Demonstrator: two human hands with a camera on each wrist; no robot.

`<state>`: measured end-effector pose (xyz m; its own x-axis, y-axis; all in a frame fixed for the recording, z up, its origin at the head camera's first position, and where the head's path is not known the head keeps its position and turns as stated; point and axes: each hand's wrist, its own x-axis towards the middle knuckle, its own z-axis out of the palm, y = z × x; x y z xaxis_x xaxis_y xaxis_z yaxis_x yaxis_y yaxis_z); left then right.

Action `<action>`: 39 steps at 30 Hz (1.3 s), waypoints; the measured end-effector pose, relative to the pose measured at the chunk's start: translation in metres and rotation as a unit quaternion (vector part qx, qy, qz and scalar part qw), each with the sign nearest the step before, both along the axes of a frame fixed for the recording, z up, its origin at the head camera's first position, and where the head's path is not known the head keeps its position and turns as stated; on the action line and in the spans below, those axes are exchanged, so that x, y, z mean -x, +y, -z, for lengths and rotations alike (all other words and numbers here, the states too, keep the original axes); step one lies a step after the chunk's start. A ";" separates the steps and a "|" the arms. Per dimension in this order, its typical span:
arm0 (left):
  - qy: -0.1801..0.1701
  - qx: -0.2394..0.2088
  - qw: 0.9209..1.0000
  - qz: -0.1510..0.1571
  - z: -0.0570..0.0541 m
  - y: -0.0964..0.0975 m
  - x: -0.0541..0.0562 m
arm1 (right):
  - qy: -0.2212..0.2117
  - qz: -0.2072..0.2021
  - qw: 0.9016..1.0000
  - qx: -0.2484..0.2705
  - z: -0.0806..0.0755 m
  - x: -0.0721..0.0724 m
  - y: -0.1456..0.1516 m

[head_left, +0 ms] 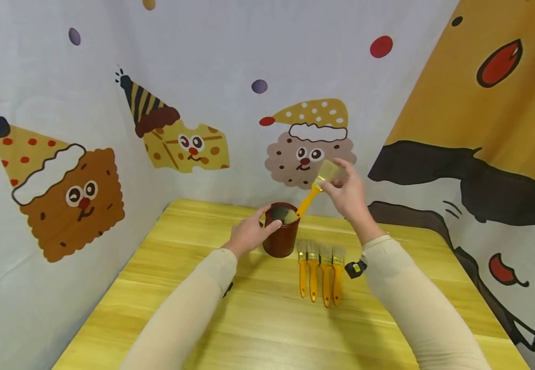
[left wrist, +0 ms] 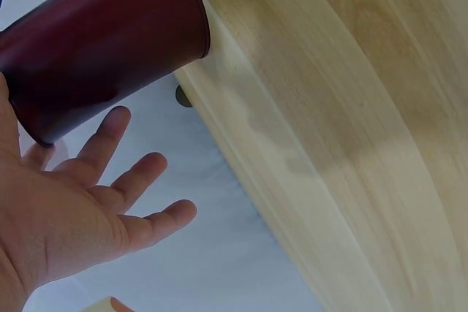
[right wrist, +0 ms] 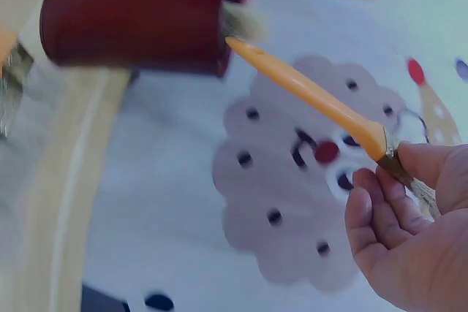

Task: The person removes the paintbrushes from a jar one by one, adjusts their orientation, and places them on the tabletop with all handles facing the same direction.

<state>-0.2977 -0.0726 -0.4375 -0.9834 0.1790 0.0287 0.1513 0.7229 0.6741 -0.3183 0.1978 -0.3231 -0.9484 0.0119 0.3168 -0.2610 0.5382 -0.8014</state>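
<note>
A dark red cup (head_left: 280, 241) stands upright on the table, with pale bristles (head_left: 290, 216) showing inside its mouth. My left hand (head_left: 250, 232) holds the cup at its rim between thumb and forefinger; in the left wrist view its other fingers (left wrist: 142, 180) are spread off the wall. My right hand (head_left: 348, 192) pinches a paintbrush (head_left: 312, 194) near its metal band. That brush slants bristles up, and its orange handle (right wrist: 307, 93) points down, its end right at the cup's rim. Several similar paintbrushes (head_left: 320, 270) lie side by side, bristles away from me, right of the cup.
The wooden table (head_left: 249, 324) ends just behind the cup, where a white printed cloth (head_left: 230, 67) hangs. More cloth rises along the left and right sides. A dark wrist device (head_left: 356, 268) sits at the right cuff, close to the row of brushes.
</note>
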 end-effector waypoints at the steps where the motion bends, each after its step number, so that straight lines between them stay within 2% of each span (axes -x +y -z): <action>1: 0.000 0.001 1.000 0.000 0.000 -0.001 0.000 | 0.001 0.005 1.000 0.001 -0.005 -0.002 0.008; 6: 0.007 0.011 1.000 0.000 -0.003 -0.003 0.002 | 0.000 0.013 1.000 -0.005 -0.013 -0.012 0.049; 11: 0.009 0.013 1.000 -0.004 -0.003 -0.006 0.006 | -0.036 0.026 0.999 -0.020 -0.002 -0.019 0.083; 15: 0.011 0.012 1.000 -0.007 -0.001 -0.007 0.009 | -0.084 0.026 0.995 -0.036 0.023 -0.022 0.104; 22: 0.012 0.015 1.000 -0.004 -0.001 -0.006 0.008 | -0.176 0.014 0.983 -0.042 0.087 -0.027 0.132; 26: 0.014 0.015 1.000 -0.004 -0.001 -0.005 0.006 | -0.218 0.004 0.975 -0.038 0.115 -0.028 0.140; 31: 0.012 0.014 1.000 -0.005 -0.001 -0.003 0.005 | -0.259 -0.005 0.966 -0.025 0.139 -0.029 0.139; 39: 0.014 0.016 1.000 0.004 -0.003 0.000 0.000 | -0.284 -0.005 0.957 -0.056 0.159 -0.037 0.133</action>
<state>-0.2979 -0.0726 -0.4344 -0.9807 0.1889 0.0504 0.1763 0.7429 0.6458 -0.2813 0.3305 -0.4819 -0.9678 -0.0020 -0.2517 0.1946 0.6281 -0.7534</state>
